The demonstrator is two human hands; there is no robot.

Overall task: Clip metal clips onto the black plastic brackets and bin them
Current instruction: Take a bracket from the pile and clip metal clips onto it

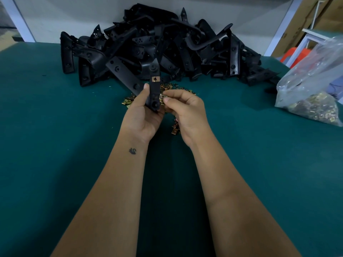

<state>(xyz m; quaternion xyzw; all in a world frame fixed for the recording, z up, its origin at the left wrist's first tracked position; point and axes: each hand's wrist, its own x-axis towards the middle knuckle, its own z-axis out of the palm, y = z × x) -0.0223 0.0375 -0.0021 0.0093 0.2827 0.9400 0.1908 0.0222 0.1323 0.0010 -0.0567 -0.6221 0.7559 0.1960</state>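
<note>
My left hand [142,115] grips a black plastic bracket [154,88] upright above the table, thumb along its left edge. One brass-coloured metal clip [155,79] sits on the bracket's upper part. My right hand [182,112] pinches a second metal clip [162,97] against the bracket's right edge, lower down. Loose metal clips [128,102] lie scattered on the green table beneath and around both hands, partly hidden by them.
A big heap of black brackets [156,45] fills the back of the green table [55,145]. A clear plastic bag of clips [313,93] lies at the right edge. A few clips [175,127] lie beside my right wrist. White frame posts stand behind.
</note>
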